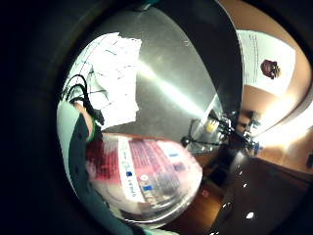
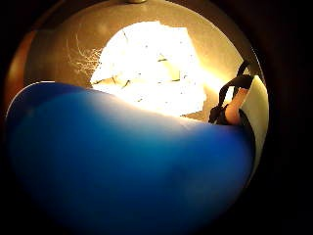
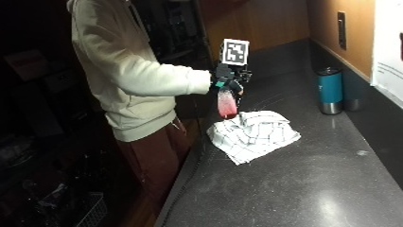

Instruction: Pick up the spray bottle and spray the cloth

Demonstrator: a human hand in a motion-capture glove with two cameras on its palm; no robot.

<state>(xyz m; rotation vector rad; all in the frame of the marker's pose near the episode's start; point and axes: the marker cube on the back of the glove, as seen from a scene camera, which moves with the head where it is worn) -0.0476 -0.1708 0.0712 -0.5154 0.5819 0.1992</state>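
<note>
1. The bottle (image 3: 226, 105) hangs in the air just above the near edge of the cloth (image 3: 255, 133), upright, its lower part holding red liquid. In the little-finger palm view its labelled body (image 1: 146, 176) fills the space close to the palm.
2. The right hand (image 3: 228, 79) is wrapped round the bottle's top, at the neck and spray head. Whether a finger sits on the trigger cannot be told.
3. Handling, as a judgement: the bottle looks like stiff plastic, part full, so moderately light with liquid that can slosh. A smooth body may slip; the neck below the head is the sensible hold, leaving 1 finger free for the trigger.
4. The cloth, white with a dark grid, lies crumpled in a soft heap on the counter (image 3: 302, 189). It will take spray without shifting.
5. The cloth sits near the counter's front edge, where the person stands, so drifting outward risks spraying past it.
6. A teal tumbler (image 3: 330, 90) stands well apart toward the wall, out of the way. There is open counter beyond and beside the cloth.
</note>
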